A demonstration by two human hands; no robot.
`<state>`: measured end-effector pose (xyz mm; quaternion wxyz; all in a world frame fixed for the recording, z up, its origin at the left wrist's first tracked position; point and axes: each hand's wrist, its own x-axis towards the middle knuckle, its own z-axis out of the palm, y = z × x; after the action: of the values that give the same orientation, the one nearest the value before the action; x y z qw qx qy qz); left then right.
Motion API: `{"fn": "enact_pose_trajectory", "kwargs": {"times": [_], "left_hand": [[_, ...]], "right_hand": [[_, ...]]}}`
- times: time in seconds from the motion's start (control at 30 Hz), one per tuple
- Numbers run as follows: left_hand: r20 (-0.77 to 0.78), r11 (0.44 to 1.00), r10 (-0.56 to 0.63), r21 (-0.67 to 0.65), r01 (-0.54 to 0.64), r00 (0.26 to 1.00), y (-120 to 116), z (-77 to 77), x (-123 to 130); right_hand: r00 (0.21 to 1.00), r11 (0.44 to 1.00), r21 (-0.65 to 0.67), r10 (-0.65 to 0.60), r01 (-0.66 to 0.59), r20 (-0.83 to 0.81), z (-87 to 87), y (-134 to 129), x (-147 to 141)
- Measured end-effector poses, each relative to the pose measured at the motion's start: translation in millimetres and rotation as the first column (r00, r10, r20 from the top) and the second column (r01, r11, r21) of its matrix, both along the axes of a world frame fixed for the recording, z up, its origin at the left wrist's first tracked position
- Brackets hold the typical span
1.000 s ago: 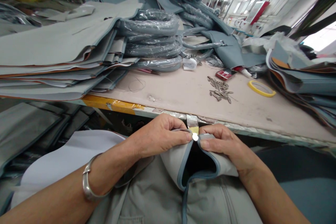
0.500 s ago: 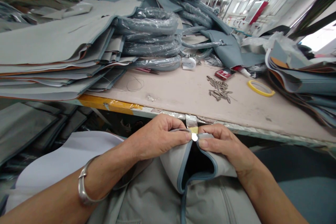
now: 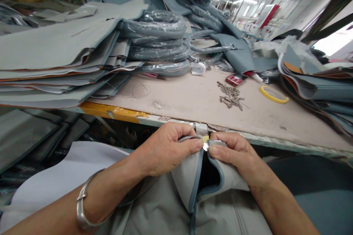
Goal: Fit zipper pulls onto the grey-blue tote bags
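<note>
Nearest, one silver metal bangle [image 3: 80,205] is worn behind the left hand [image 3: 172,150]. Grey fabric edged in blue [image 3: 187,181] is pinched there on one side and by the right hand [image 3: 234,150] on the other, just before the beige-topped table [image 3: 176,97]; one small shiny piece [image 3: 205,146] is seen between. On top, jumbled metal pieces [image 3: 231,97] cannot be counted; near them, one yellow tape ring [image 3: 282,101] and one red box [image 3: 235,79] are set. Behind, space is taken up by plastic-wrapped blue-grey loops [image 3: 162,53].
</note>
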<state>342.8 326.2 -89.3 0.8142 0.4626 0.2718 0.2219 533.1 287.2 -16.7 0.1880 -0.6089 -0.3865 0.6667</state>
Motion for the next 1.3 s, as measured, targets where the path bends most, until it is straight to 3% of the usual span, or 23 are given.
{"fn": "enact_pose_trajectory", "kwargs": {"times": [0.13,0.5,0.63,0.73,0.83,0.97,1.1,1.17,1.3], "left_hand": [[-0.009,1.000,0.012,0.007,-0.011,1.000,-0.6,0.3,-0.5],[0.039,0.997,-0.048,-0.057,0.050,0.998,-1.3,1.8,-3.8],[0.017,0.996,-0.050,-0.076,0.051,0.999,-1.3,5.5,-5.1],[-0.045,1.000,-0.007,-0.020,0.006,0.999,-0.3,8.9,-5.3],[-0.123,0.983,0.078,0.175,-0.056,0.989,4.0,14.1,-5.4],[-0.190,0.859,0.205,0.506,-0.083,0.960,15.1,25.4,-6.4],[-0.157,0.666,0.274,0.742,-0.070,0.949,35.8,38.1,-6.1],[-0.090,0.573,0.317,0.811,-0.115,0.944,52.7,47.2,-4.9],[0.070,0.387,0.408,0.890,-0.242,0.910,97.1,74.3,-2.1]], "right_hand": [[0.999,0.998,0.061,0.014,-0.016,0.030,0.1,0.1,0.2],[0.951,0.969,0.124,0.180,-0.216,0.251,12.7,1.2,2.7],[0.945,0.974,0.119,0.152,-0.193,0.290,13.6,0.0,0.5],[0.911,0.961,0.169,0.138,-0.218,0.389,16.3,2.5,-2.5],[0.827,0.911,0.239,0.163,-0.335,0.538,23.4,9.2,-8.3],[0.629,0.805,0.269,0.159,-0.529,0.761,36.9,20.3,-17.7],[0.446,0.674,0.267,0.103,-0.688,0.889,52.4,35.7,-20.5],[0.376,0.637,0.278,0.021,-0.719,0.926,63.0,48.5,-20.5],[0.279,0.571,0.378,-0.257,-0.729,0.925,89.8,83.8,-24.6]]}}
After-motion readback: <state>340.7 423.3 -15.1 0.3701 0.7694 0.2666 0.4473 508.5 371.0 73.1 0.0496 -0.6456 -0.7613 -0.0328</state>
